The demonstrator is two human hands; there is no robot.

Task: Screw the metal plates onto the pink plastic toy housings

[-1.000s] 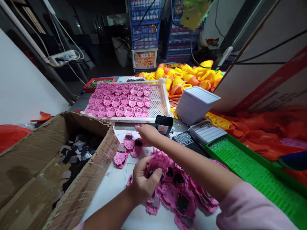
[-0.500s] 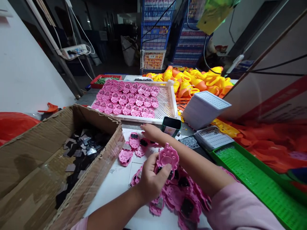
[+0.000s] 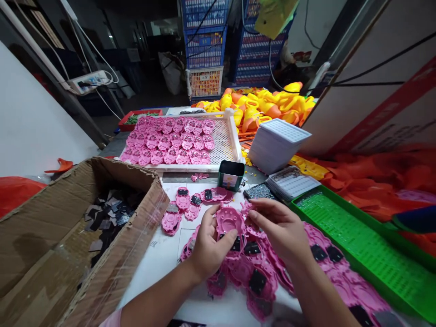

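My left hand (image 3: 211, 247) grips a pink plastic toy casing (image 3: 230, 219), its thumb over the lower part beside a black insert. Close to the casing's right edge, my right hand (image 3: 285, 227) pinches a small pink plastic part (image 3: 246, 209) between thumb and fingertips. Below both hands lies a heap of similar pink casings (image 3: 240, 270), several with black or grey squares in them. Another group of casings (image 3: 183, 202) rests on the white work surface beyond my left hand. A few small pink pieces (image 3: 199, 176) lie near the tray's front edge.
A white tray (image 3: 235, 141) holds rows of pink casings. At left stands a cardboard box (image 3: 136, 213) of dark square pieces. A dark green container (image 3: 231, 175), stacked white trays (image 3: 272, 147) and a long green tray (image 3: 368, 254) stand right of centre. Yellow-orange toy parts (image 3: 269, 102) lie behind.
My right hand has come back from the tray's front edge to the held casing, now with a small pink part in its fingers. The left hand still holds the casing. The view has shifted slightly.
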